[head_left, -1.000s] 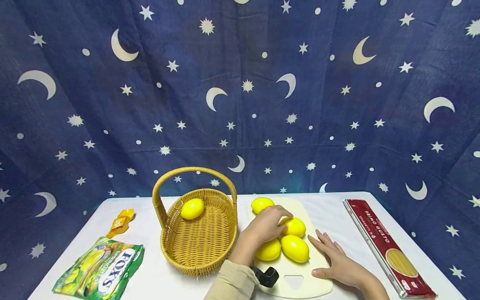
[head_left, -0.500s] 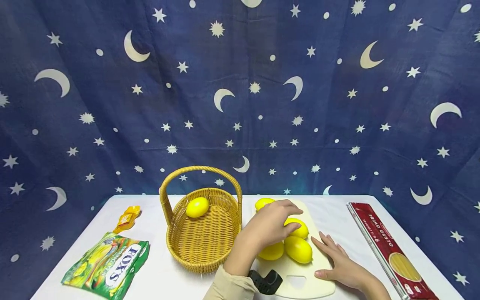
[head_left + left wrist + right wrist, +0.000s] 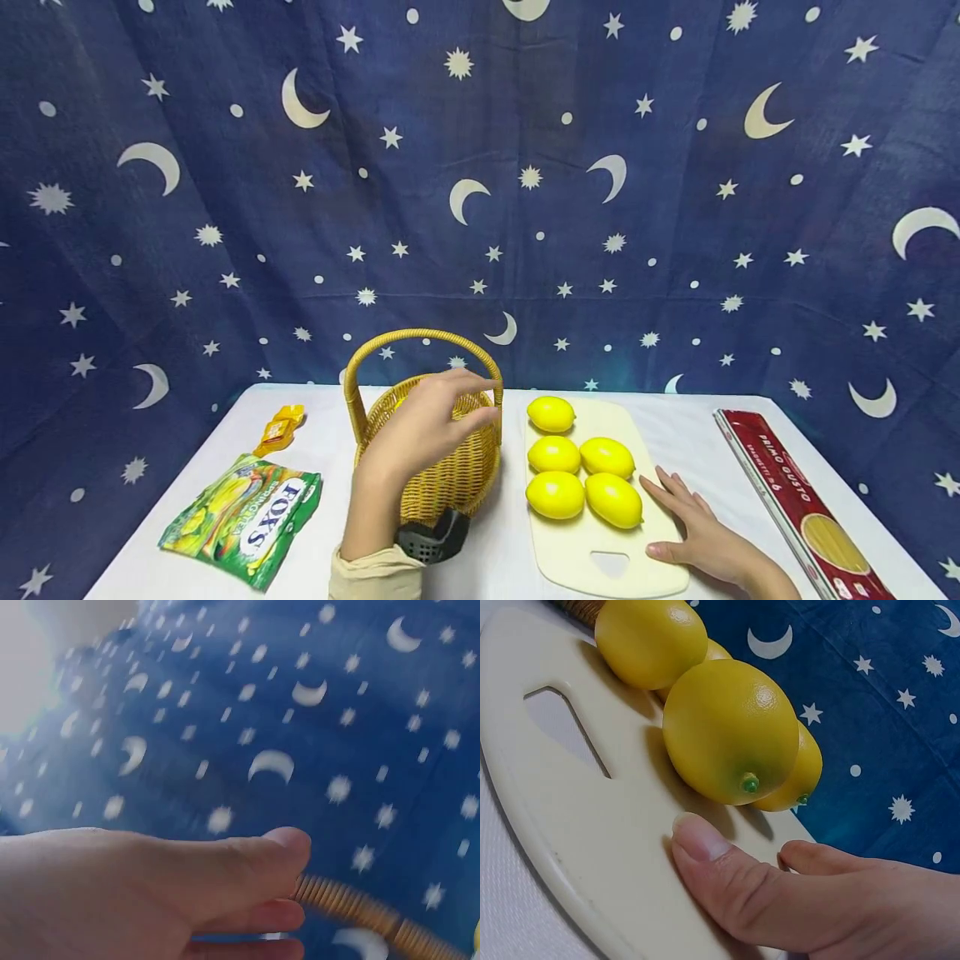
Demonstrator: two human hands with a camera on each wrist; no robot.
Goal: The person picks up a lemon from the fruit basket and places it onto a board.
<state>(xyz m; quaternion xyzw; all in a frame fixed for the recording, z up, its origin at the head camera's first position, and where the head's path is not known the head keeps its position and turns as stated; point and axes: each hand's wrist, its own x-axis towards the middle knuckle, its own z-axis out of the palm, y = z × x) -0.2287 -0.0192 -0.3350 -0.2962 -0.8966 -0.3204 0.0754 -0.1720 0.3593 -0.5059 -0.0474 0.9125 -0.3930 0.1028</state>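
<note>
My left hand [image 3: 429, 423] is over the wicker basket [image 3: 442, 492], fingers extended towards the right side of its arched handle. In the left wrist view nothing shows between thumb and fingers, and part of the handle [image 3: 352, 906] appears beyond them. It hides most of the basket's inside; only a sliver of yellow shows past the hand. On the cream cutting board [image 3: 570, 558] lie several lemons [image 3: 555, 496] in a loose cluster. My right hand [image 3: 701, 533] rests on the board's right edge with fingers spread, its thumb close to the nearest lemon [image 3: 731, 731] but apart from it.
A green Fox's sweets bag [image 3: 243, 521] lies left of the basket, with a small orange-yellow wrapped packet [image 3: 280, 428] behind it. At the right is a long red spaghetti pack [image 3: 798, 500]. A blue star-and-moon cloth [image 3: 480, 208] hangs behind the white table.
My left hand has left the lemons on the board and moved left over the basket, uncovering the whole cluster. The right hand stays on the board's edge. The head view has shifted slightly.
</note>
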